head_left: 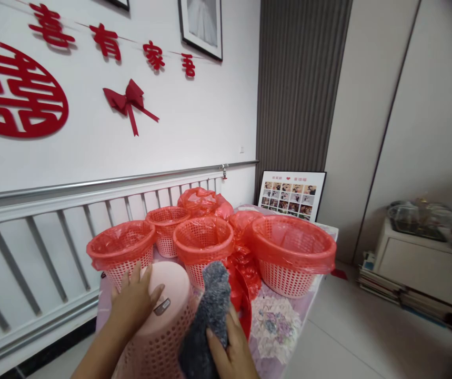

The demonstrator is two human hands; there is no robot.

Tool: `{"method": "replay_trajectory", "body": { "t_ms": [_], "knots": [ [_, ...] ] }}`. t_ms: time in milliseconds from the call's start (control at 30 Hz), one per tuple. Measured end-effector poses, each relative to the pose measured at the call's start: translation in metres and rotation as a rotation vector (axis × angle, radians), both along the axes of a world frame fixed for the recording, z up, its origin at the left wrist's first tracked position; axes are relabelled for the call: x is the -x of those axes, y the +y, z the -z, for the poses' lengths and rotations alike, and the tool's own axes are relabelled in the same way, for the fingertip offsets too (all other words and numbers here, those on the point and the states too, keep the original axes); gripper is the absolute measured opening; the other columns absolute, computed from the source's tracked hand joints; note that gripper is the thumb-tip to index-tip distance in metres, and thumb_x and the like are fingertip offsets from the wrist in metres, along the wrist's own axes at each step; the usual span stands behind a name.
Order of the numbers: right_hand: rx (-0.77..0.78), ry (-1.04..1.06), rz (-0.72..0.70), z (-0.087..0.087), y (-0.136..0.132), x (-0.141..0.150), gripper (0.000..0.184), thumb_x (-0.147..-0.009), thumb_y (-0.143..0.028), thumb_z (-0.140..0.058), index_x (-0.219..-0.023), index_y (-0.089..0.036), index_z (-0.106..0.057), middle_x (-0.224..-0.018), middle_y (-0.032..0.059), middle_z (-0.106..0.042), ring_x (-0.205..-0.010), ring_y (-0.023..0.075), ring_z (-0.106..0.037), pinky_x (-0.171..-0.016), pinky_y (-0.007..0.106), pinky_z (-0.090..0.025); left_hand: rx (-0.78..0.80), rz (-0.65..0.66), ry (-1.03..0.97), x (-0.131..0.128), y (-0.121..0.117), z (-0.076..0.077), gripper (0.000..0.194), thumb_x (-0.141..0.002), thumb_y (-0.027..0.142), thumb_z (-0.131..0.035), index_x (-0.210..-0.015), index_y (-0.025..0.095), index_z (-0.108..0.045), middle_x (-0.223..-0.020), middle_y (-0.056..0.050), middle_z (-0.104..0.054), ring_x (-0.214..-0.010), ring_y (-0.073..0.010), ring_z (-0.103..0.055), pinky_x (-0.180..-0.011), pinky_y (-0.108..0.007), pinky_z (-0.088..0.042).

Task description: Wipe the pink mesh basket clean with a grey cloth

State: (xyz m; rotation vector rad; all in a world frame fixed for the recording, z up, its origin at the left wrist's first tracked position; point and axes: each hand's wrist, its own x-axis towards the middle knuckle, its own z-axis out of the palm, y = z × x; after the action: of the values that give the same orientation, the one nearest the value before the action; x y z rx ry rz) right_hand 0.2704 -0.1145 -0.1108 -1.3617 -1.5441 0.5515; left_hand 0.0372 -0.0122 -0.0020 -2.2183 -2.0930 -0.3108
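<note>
A pink perforated plastic basket [170, 284] stands upside down in front of me, its solid base facing up with a small label on it. My left hand [134, 297] lies on that base with its fingers spread. In my right hand [229, 345] is a dark grey fuzzy cloth [206, 326], gripped beside the basket's right side. Just beyond are several upright baskets lined with red plastic bags: one at the left [121, 245], one in the middle [203, 239], a smaller one behind [167, 226] and a large one at the right [293, 252].
The baskets stand on a table with a lilac floral cloth [275, 323]. Crumpled red bags [200, 200] lie at the back. A white radiator [52, 247] runs along the left wall. A photo board [292, 195] leans behind the table; a white cabinet [427, 258] stands right.
</note>
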Motion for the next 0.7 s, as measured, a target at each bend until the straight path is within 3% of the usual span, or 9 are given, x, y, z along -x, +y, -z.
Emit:
{"method": "replay_trajectory", "body": {
  "t_ms": [167,300,433,600,700],
  "knots": [
    [0.093,-0.164,-0.277,-0.071,0.04,0.04,0.057,-0.09,-0.031,-0.058,-0.146,-0.018,-0.056,-0.166,0.012,-0.034,-0.158,0.0311,-0.019,-0.129,0.051,-0.021,0.156,0.026,0.019,0.001,0.005,0.003,0.067,-0.097,0.05,-0.031,-0.155,0.018,-0.04,-0.164,-0.022,-0.034,-0.148,-0.0509,-0.031,-0.108,-0.071,-0.035],
    [0.029,-0.26,-0.35,-0.107,0.097,0.048,0.042,-0.092,-0.021,-0.05,-0.13,-0.016,-0.068,-0.15,0.0124,-0.058,-0.146,0.0274,-0.044,-0.125,0.045,-0.029,0.152,0.019,0.034,0.0,0.004,0.003,0.066,-0.098,0.048,-0.029,-0.155,0.017,-0.041,-0.165,-0.022,-0.033,-0.149,-0.052,-0.03,-0.11,-0.07,-0.033],
    [0.082,-0.451,-0.462,-0.129,0.159,0.053,0.029,-0.088,-0.018,-0.056,-0.109,-0.017,-0.076,-0.124,0.0105,-0.075,-0.112,0.0242,-0.069,-0.102,0.033,-0.051,0.134,0.007,0.041,-0.003,0.005,0.005,0.065,-0.097,0.051,-0.033,-0.152,0.019,-0.045,-0.163,-0.021,-0.036,-0.148,-0.0514,-0.032,-0.108,-0.07,-0.035],
    [0.144,-0.559,-0.521,-0.141,0.213,0.096,0.02,-0.077,-0.014,-0.074,-0.097,-0.015,-0.078,-0.093,0.0035,-0.08,-0.085,0.019,-0.071,-0.078,0.026,-0.053,0.109,0.014,0.04,-0.004,0.008,0.006,0.06,-0.097,0.051,-0.034,-0.144,0.019,-0.054,-0.162,-0.02,-0.039,-0.146,-0.0514,-0.035,-0.106,-0.071,-0.036],
    [0.176,-0.536,-0.467,-0.141,0.232,0.115,0.01,-0.085,-0.019,-0.073,-0.084,-0.009,-0.074,-0.069,-0.0046,-0.071,-0.066,0.012,-0.066,-0.07,0.024,-0.053,0.109,0.013,0.022,-0.004,0.008,0.005,0.061,-0.096,0.05,-0.036,-0.147,0.019,-0.051,-0.162,-0.021,-0.039,-0.146,-0.0517,-0.035,-0.108,-0.071,-0.035]
  ]
}}
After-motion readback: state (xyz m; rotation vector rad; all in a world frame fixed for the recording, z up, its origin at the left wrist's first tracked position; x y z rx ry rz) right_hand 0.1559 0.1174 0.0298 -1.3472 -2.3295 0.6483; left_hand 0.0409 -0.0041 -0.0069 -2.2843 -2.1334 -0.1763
